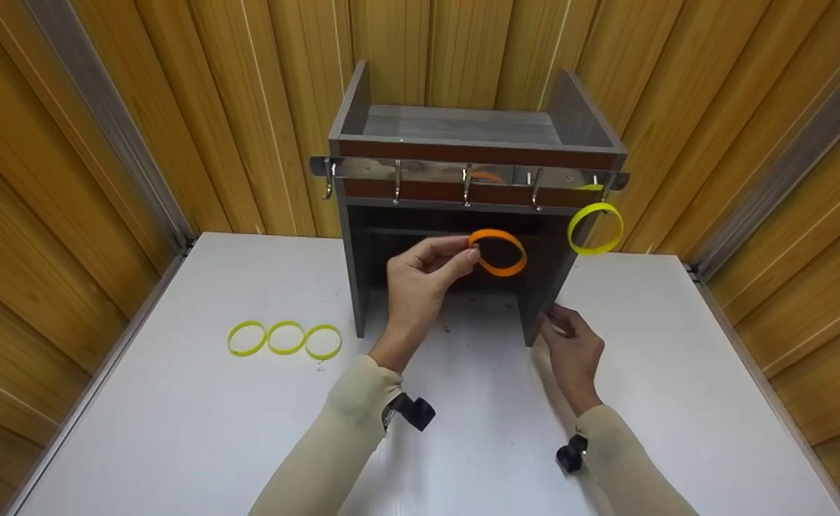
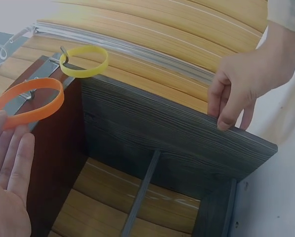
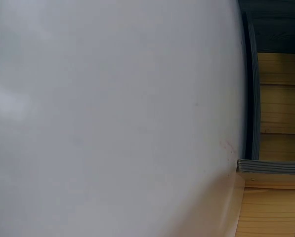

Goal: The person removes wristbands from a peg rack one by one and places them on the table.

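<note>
Table: on the flat white table (image 1: 198, 430) we find the boxy grey wood-grain shelf unit (image 1: 463, 125) towards the back, with brown plank-patterned walls (image 1: 391, 43) behind it and on both sides.
Rail: the long silver metal hook rail (image 1: 431, 172) crosses the unit's front, below its top compartment.
Rightmost hook: the round yellow band (image 1: 595, 251) hangs there.
Left hand (image 1: 420, 279): before the unit, holding the round orange band (image 1: 502, 271) lower than the rail.
Right hand (image 1: 574, 351): at the right side panel's lower front edge.
Left of the unit: three round yellow bands (image 1: 287, 351) lie in a row; we cannot quite tell whether they touch.
</note>
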`<state>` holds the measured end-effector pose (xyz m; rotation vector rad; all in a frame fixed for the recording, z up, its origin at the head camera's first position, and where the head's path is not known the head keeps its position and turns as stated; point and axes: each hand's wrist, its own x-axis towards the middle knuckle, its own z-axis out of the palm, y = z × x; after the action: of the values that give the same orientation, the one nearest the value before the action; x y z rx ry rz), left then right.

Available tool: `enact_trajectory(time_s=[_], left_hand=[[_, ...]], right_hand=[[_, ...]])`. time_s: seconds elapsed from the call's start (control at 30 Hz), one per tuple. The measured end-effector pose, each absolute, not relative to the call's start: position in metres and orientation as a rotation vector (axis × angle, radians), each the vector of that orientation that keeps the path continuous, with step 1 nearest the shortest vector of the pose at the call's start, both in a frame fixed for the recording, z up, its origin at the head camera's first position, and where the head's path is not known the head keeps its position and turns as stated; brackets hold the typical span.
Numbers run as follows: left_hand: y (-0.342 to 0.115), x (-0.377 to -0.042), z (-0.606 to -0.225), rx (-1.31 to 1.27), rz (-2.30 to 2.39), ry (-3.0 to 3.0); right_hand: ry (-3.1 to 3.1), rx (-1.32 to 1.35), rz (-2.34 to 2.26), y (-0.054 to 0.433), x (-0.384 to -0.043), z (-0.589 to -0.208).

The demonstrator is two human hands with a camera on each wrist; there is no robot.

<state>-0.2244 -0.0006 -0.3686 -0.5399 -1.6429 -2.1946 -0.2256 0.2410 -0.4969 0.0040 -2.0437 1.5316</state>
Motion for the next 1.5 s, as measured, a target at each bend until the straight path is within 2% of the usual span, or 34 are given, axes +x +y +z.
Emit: enact_trajectory(time_s=[0.37,0.8,1.3,1.5], left_hand=[[-0.016,-0.22,-0.386,-0.447,-2.21,-1.651],[-0.036,-0.217,-0.412,-0.301,-2.221,-1.654],[-0.063,-0.213,-0.443,-0.152,-2.181,-1.706],[-0.075,-0.21,-0.454,-0.065,-2.171,-1.726]], right_hand=[[-2.07,-0.005,1.454,0.24,-0.226,-0.497],[-2.088,-0.044,1.5,0.257,-0.247,-0.528],[-2.074,-0.076,1.524,0.254,-0.244,-0.527],[-2.048,-0.073,1.535,0.244,-0.234,-0.511]])
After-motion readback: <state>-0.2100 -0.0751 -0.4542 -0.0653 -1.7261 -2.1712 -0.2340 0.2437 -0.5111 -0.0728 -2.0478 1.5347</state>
